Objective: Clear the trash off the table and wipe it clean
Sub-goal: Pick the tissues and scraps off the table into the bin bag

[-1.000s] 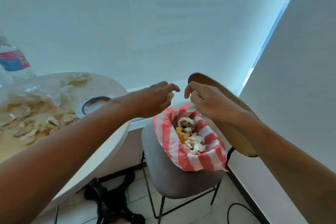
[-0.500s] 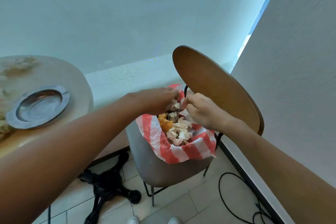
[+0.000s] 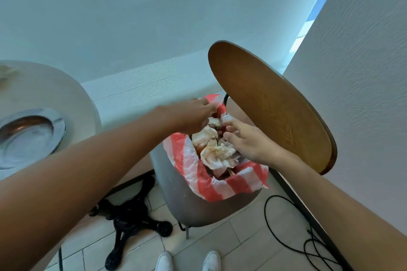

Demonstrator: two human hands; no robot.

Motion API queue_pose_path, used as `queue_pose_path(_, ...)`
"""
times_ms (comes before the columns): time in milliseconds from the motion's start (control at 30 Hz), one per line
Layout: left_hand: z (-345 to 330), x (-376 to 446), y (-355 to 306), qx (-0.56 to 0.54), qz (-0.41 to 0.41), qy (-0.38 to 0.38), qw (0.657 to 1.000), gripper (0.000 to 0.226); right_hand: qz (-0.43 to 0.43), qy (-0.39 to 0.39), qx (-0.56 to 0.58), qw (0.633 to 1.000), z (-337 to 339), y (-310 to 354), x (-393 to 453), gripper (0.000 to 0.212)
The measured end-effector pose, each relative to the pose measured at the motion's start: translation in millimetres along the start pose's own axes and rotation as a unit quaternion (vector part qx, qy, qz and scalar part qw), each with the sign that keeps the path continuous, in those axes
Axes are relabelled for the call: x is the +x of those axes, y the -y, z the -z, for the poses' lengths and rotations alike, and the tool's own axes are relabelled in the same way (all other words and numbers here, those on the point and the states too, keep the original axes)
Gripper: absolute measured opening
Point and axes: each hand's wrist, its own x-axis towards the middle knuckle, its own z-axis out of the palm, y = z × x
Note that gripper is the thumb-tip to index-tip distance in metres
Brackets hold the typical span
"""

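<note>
Over the striped trash bag, the left hand curls into crumpled napkins; whether it grips them, I cannot tell. The right hand hangs loosely open, empty.

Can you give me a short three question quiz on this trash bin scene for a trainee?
1. True or false: the bin is lined with a red and white striped bag.
2. What sits on the round table? A) laptop B) metal ashtray C) book
3. Fill in: crumpled ____ fill the bin under the left hand and right hand.

Key: 1 true. 2 B. 3 tissues.
</note>
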Motion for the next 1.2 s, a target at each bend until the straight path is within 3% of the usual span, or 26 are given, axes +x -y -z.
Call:
queue_pose_path(400, 47.0, -61.7, 4.2, 0.019, 0.033, -0.075, 0.996, 0.043, 0.08, -0.063, -0.162, 0.981, 17.2, 52.4, -22.6, 0.046)
queue_pose_path(733, 85.9, -151.6, -2.3, 0.013, 0.119, -0.177, 0.977, 0.043, 0.183, -0.091, -0.218, 0.954, 35.5, 126.9, -51.0, 0.053)
queue_pose_path(1200, 73.1, -309.4, 26.2, -0.003, 0.282, -0.228, 0.932, 0.043, 0.319, -0.057, -0.258, 0.91, -32.3, 233.8, -73.4, 0.054)
